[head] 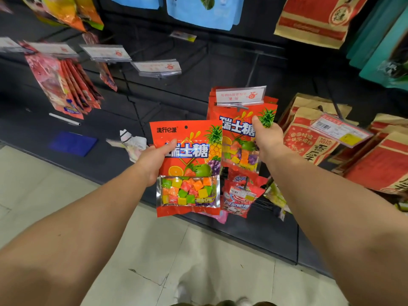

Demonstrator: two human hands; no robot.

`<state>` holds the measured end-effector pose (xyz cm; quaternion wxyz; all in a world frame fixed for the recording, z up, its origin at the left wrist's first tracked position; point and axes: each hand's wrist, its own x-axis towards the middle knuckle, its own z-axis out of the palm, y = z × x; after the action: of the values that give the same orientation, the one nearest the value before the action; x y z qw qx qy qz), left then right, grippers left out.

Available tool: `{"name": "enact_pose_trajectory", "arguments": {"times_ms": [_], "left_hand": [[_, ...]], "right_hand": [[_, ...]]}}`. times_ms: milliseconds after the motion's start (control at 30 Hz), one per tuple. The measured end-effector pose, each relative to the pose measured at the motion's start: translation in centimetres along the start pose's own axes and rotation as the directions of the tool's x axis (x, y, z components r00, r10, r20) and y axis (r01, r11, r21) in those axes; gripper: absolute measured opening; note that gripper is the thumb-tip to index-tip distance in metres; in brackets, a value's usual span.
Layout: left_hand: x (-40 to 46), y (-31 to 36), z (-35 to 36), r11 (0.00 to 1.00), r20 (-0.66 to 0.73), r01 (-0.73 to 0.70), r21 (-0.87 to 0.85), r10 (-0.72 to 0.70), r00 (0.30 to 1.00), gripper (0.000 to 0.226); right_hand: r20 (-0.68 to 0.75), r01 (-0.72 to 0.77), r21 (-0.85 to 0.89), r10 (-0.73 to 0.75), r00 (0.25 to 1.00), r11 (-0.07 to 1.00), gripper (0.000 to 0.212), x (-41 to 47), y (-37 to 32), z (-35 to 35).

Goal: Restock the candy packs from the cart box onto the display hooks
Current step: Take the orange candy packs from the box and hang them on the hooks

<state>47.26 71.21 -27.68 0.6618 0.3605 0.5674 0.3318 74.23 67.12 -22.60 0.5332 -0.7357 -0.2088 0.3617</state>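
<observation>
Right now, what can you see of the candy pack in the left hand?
The candy pack is a flat, glossy red pouch printed with fruit pictures and large blue-and-white characters. A clear window low on its front shows cube candies in green, yellow, orange and red. A small round hang hole sits near its top edge. It is upright, facing the camera, off any hook. The left hand grips its left edge, thumb on the front.

From my feed the light is even and fairly bright, falling from overhead, with soft shadows. The silver foil window of the red candy pack (187, 191) glints. Wide-angle bending stretches the edges, and the hanging packets at the upper left corner (64, 12) smear into blur.
</observation>
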Motion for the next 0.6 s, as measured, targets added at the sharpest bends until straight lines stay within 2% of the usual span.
{"name": "enact_pose_trajectory", "arguments": {"times_ms": [100, 200, 233, 300, 333, 400, 433, 500, 600], "left_hand": [[0.0, 0.1, 0.7, 0.999, 0.026, -0.011, 0.045, 0.010, 1.000, 0.050], [-0.1, 0.3, 2.0, 0.996, 0.053, -0.036, 0.083, 0.032, 0.998, 0.046], [-0.2, 0.4, 2.6, 0.995, 0.066, -0.041, 0.094, 0.035, 0.997, 0.045], [-0.3, 0.7, 3.9, 0.992, 0.098, -0.057, 0.114, 0.045, 0.994, 0.035], [-0.5, 0.8, 4.7, 0.991, 0.115, -0.063, 0.120, 0.049, 0.992, 0.028], [-0.6, 1.0, 6.1, 0.990, 0.138, -0.070, 0.124, 0.053, 0.989, 0.023], [-0.7, 1.2, 6.8, 0.990, 0.147, -0.072, 0.124, 0.053, 0.988, 0.023], [-0.7, 1.5, 8.1, 0.991, 0.166, -0.062, 0.115, 0.043, 0.985, 0.028], [-0.5, 2.0, 9.6, 0.988, 0.173, -0.066, 0.136, 0.042, 0.984, 0.036]], "right_hand": [[-0.104, 0.006, -0.011, -0.007, 0.995, 1.000, 0.067, -0.5, 0.8, -0.4], [-0.255, 0.044, -0.076, -0.062, 0.965, 0.996, 0.044, -1.5, 2.2, -1.2], [-0.212, 0.063, -0.036, -0.069, 0.975, 0.997, 0.037, -2.4, 2.3, -1.5], [0.036, 0.082, 0.056, -0.084, 0.996, 0.995, 0.036, -4.1, 2.6, -1.8], [0.184, 0.087, 0.055, -0.096, 0.978, 0.995, 0.037, -4.9, 2.7, -1.9], [0.347, 0.107, -0.023, -0.092, 0.933, 0.994, 0.042, -5.6, 2.8, -2.2], [0.347, 0.124, -0.037, -0.104, 0.932, 0.992, 0.050, -5.6, 2.8, -2.2], [0.287, 0.144, -0.033, -0.129, 0.949, 0.989, 0.052, -5.3, 2.6, -2.4], [0.188, 0.144, -0.022, -0.138, 0.972, 0.989, 0.013, -4.7, 2.2, -2.8]]}}
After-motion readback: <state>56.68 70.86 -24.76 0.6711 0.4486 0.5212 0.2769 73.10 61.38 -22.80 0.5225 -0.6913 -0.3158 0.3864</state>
